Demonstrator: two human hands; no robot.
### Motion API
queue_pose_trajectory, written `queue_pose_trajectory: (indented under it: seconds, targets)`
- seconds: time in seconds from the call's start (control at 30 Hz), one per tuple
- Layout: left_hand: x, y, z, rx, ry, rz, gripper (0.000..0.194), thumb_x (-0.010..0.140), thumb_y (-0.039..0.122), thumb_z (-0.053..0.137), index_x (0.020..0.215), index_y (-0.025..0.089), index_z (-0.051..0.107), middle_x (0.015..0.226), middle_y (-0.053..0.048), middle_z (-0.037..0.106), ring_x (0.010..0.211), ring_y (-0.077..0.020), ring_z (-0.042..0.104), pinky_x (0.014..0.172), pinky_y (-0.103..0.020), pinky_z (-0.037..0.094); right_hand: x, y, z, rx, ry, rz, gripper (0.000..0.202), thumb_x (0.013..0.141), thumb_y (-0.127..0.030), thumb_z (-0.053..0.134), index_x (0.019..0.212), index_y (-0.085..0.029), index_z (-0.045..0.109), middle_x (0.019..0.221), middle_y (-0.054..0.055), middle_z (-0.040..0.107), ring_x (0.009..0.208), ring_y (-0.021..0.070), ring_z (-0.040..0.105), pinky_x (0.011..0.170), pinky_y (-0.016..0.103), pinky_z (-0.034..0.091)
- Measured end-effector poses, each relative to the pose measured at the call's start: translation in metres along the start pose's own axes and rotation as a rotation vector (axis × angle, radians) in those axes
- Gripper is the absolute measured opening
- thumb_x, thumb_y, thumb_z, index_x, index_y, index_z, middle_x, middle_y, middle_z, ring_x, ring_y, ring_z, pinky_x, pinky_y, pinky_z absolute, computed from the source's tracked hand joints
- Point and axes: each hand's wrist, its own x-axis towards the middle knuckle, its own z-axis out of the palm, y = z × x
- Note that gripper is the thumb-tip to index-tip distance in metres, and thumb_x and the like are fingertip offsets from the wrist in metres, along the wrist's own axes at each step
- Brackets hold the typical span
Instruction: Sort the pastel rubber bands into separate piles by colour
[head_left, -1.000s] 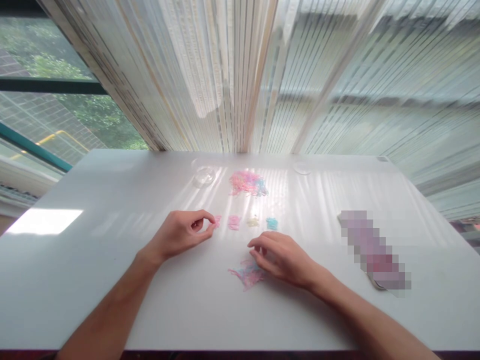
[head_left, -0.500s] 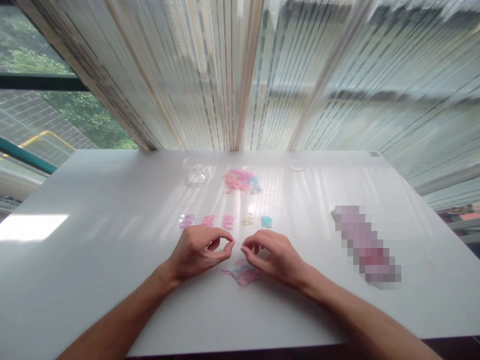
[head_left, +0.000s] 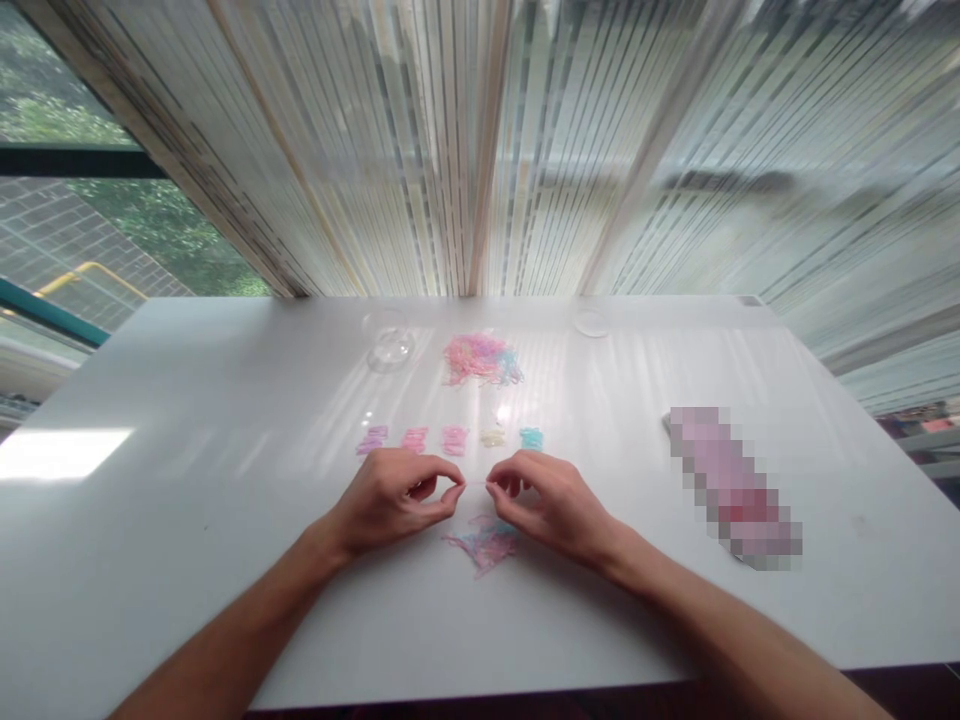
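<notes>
A thin pink rubber band is stretched in a short line between my two hands, above the table. My left hand pinches one end between thumb and forefinger, and my right hand pinches the other. Just beneath, a small loose pile of pink, purple and blue bands lies on the table. Beyond my fingers runs a row of small colour groups: purple bands, two pink groups, pale yellow bands and blue bands.
Farther back on the white table lies a larger mixed pile of bands. A clear round container stands to its left, and a clear disc, perhaps a lid, to its right. A blurred-out pinkish object lies at right.
My hands have drawn slightly apart, so the band between them shows as a longer taut line. The piles and colour groups look the same.
</notes>
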Motion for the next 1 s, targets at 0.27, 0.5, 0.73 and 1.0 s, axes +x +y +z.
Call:
queue_pose_trajectory:
  seconds: [0.27,0.5,0.73,1.0]
  targets:
    - [-0.001,-0.004,-0.002,0.009,-0.026,-0.060,0.014,0.088,0.022,0.063,0.081,0.019,0.075,0.050,0.007,0.048,0.046,-0.0068,0.039,0.049,-0.019,0.033,0.000,0.001,0.000,-0.006,-0.026,-0.001,0.009,0.095,-0.021,0.057,0.092,-0.020,0.065,0.073,0.001,0.067,0.063,0.0122,0.062,0.063,0.023,0.050]
    - [-0.004,-0.012,-0.003,0.138,0.041,-0.211,0.018,0.089,0.029,0.064,0.086,0.021,0.080,0.053,0.005,0.058,0.046,-0.0068,0.044,0.051,-0.019,0.035,0.000,0.003,-0.001,-0.003,-0.048,-0.004,0.009,0.096,-0.022,0.056,0.100,-0.021,0.065,0.076,0.001,0.068,0.064,0.0127,0.063,0.065,0.024,0.052]
    - [-0.002,-0.008,-0.002,0.130,0.091,-0.341,0.021,0.090,0.031,0.063,0.087,0.020,0.080,0.053,0.004,0.057,0.048,-0.0082,0.047,0.051,-0.019,0.036,0.001,0.002,-0.003,-0.018,-0.082,-0.018,0.011,0.098,-0.023,0.055,0.097,-0.020,0.065,0.076,0.002,0.068,0.065,0.0129,0.062,0.066,0.025,0.051]
    - [-0.001,-0.003,0.004,0.169,0.149,-0.508,0.016,0.082,0.030,0.067,0.077,0.020,0.078,0.049,0.006,0.046,0.046,-0.0081,0.045,0.051,-0.019,0.036,0.001,0.003,-0.002,-0.026,-0.099,-0.024,0.012,0.098,-0.022,0.054,0.096,-0.020,0.066,0.075,0.002,0.067,0.065,0.0135,0.061,0.065,0.025,0.049]
